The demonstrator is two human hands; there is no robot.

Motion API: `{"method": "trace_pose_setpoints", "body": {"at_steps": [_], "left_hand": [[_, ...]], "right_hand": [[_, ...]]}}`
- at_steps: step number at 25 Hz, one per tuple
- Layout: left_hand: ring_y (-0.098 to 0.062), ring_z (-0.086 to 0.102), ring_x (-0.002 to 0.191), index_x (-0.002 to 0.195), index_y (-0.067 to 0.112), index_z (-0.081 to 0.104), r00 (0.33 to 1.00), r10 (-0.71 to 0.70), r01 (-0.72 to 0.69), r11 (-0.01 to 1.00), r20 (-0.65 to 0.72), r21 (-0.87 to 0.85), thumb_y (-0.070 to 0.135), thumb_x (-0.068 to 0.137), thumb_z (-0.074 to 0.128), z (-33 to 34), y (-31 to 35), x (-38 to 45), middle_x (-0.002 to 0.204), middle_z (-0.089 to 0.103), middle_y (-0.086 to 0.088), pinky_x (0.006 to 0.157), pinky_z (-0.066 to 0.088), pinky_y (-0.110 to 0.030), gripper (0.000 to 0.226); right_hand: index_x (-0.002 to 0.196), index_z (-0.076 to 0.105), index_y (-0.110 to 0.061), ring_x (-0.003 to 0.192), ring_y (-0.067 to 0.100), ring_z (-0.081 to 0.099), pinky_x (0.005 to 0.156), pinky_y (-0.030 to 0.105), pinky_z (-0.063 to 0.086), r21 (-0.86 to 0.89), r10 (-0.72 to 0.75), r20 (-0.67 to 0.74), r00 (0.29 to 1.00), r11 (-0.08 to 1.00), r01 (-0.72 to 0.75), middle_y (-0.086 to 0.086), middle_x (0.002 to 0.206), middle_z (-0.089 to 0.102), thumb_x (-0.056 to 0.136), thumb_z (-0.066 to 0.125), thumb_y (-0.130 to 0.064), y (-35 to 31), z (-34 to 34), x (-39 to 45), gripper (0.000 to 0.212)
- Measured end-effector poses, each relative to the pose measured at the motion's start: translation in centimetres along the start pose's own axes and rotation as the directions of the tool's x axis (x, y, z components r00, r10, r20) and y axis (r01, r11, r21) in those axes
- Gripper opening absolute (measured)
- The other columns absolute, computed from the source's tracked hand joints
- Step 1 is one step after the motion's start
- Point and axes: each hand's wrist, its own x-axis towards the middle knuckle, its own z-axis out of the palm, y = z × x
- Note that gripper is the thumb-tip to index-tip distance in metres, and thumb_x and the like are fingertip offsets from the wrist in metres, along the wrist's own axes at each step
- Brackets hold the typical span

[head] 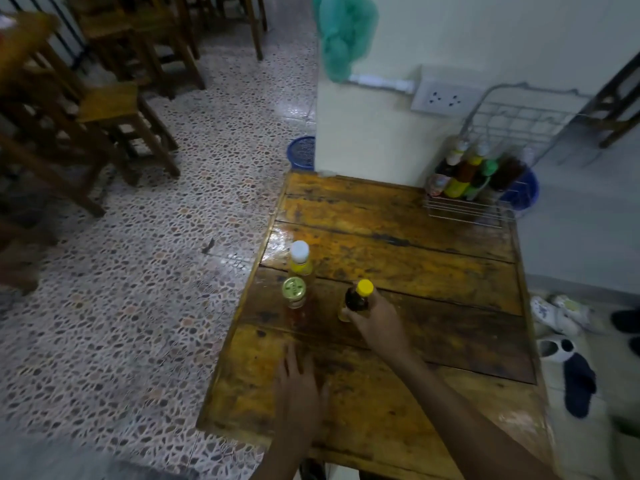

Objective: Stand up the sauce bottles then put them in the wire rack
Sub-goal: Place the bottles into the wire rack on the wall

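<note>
While the right hand [375, 322] grips the upright dark yellow-capped bottle [358, 297] mid-desk and the left hand [299, 382] rests flat and empty, I'd lift it straight, clearing the two neighbouring bottles [298, 275], toward the far-corner wire rack [465, 211].

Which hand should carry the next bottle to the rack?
Probably the right hand: it already grips the dark yellow-capped bottle, and the wire rack sits far right. The left hand rests empty.
</note>
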Motion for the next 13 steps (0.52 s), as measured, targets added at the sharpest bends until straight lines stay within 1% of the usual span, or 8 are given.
{"method": "trace_pose_setpoints", "body": {"at_steps": [1, 3, 4, 5, 7, 10, 12, 13], "left_hand": [[-0.034, 0.019, 0.153, 0.161, 0.029, 0.023, 0.999, 0.041, -0.041, 0.999, 0.011, 0.000, 0.064, 0.098, 0.044, 0.3, 1.4, -0.1, 0.170, 0.011, -0.010, 0.122, 0.029, -0.046, 0.075], [-0.031, 0.021, 0.153, 0.162, 0.030, 0.019, 0.990, 0.137, -0.137, 0.990, 0.039, -0.020, 0.063, 0.098, 0.042, 0.8, 4.9, 0.1, 0.171, 0.013, -0.005, 0.121, 0.030, -0.046, 0.076], [-0.029, 0.021, 0.153, 0.163, 0.029, 0.015, 0.982, 0.184, -0.183, 0.983, 0.050, -0.027, 0.063, 0.098, 0.040, 0.8, 7.2, 0.7, 0.171, 0.014, -0.003, 0.121, 0.028, -0.047, 0.077], [-0.027, 0.022, 0.153, 0.164, 0.028, 0.013, 0.971, 0.234, -0.233, 0.972, 0.055, -0.022, 0.064, 0.099, 0.038, 0.6, 10.2, 1.8, 0.171, 0.015, -0.001, 0.122, 0.027, -0.048, 0.078], [-0.025, 0.021, 0.155, 0.165, 0.026, 0.011, 0.943, 0.332, -0.331, 0.943, 0.032, -0.025, 0.065, 0.101, 0.037, -0.4, 16.6, 4.5, 0.171, 0.017, 0.000, 0.123, 0.024, -0.048, 0.079], [-0.025, 0.020, 0.157, 0.164, 0.024, 0.015, 0.884, 0.466, -0.467, 0.884, -0.028, -0.018, 0.065, 0.101, 0.041, -2.8, 26.4, 9.2, 0.172, 0.016, -0.002, 0.125, 0.023, -0.049, 0.079], [-0.028, 0.020, 0.157, 0.164, 0.024, 0.016, 0.861, 0.505, -0.505, 0.863, -0.054, 0.014, 0.062, 0.101, 0.047, -4.0, 31.9, 12.6, 0.173, 0.014, -0.003, 0.123, 0.025, -0.052, 0.080], [-0.029, 0.020, 0.157, 0.164, 0.024, 0.015, 0.859, 0.509, -0.508, 0.861, -0.052, 0.035, 0.061, 0.100, 0.048, -4.2, 34.2, 14.4, 0.173, 0.013, -0.005, 0.122, 0.026, -0.053, 0.081]], "right_hand": [[0.139, 0.047, -0.022, 0.101, 0.024, 0.067, 0.069, 0.028, 0.047, -0.041, 0.031, -0.022, 0.999, 0.999, -0.032, 0.002, 0.120, 0.068, 0.087, 0.075, -0.044, 1.0, -1.2, -0.4, 0.064], [0.139, 0.041, -0.021, 0.076, 0.015, 0.064, 0.053, 0.022, 0.041, -0.061, 0.098, -0.085, 0.992, 0.993, -0.103, 0.002, 0.105, 0.070, 0.087, 0.073, -0.050, 3.2, -4.6, -0.8, 0.068], [0.136, 0.041, -0.021, 0.068, 0.012, 0.060, 0.049, 0.020, 0.037, -0.057, 0.121, -0.129, 0.984, 0.990, -0.130, 0.002, 0.100, 0.070, 0.086, 0.073, -0.051, 4.3, -6.8, -0.8, 0.066], [0.133, 0.042, -0.021, 0.066, 0.011, 0.058, 0.048, 0.020, 0.036, -0.063, 0.136, -0.181, 0.974, 0.987, -0.150, 0.002, 0.098, 0.070, 0.086, 0.074, -0.050, 5.4, -9.6, -0.5, 0.064], [0.128, 0.048, -0.020, 0.077, 0.014, 0.065, 0.054, 0.019, 0.042, -0.068, 0.123, -0.282, 0.952, 0.987, -0.148, 0.000, 0.101, 0.072, 0.084, 0.078, -0.044, 7.4, -15.3, 0.9, 0.059], [0.124, 0.058, -0.020, 0.094, 0.016, 0.068, 0.071, 0.020, 0.050, -0.003, 0.076, -0.416, 0.906, 0.996, -0.085, -0.001, 0.108, 0.071, 0.083, 0.081, -0.027, 10.3, -23.7, 4.8, 0.047], [0.121, 0.061, -0.024, 0.098, 0.011, 0.068, 0.079, 0.021, 0.054, 0.059, 0.043, -0.471, 0.881, 0.998, -0.017, -0.004, 0.108, 0.071, 0.086, 0.078, -0.020, 12.1, -28.1, 8.3, 0.039], [0.119, 0.061, -0.027, 0.098, 0.006, 0.067, 0.080, 0.017, 0.054, 0.081, 0.032, -0.497, 0.867, 0.997, 0.010, -0.007, 0.107, 0.072, 0.086, 0.078, -0.020, 13.1, -29.9, 10.2, 0.037]]}}
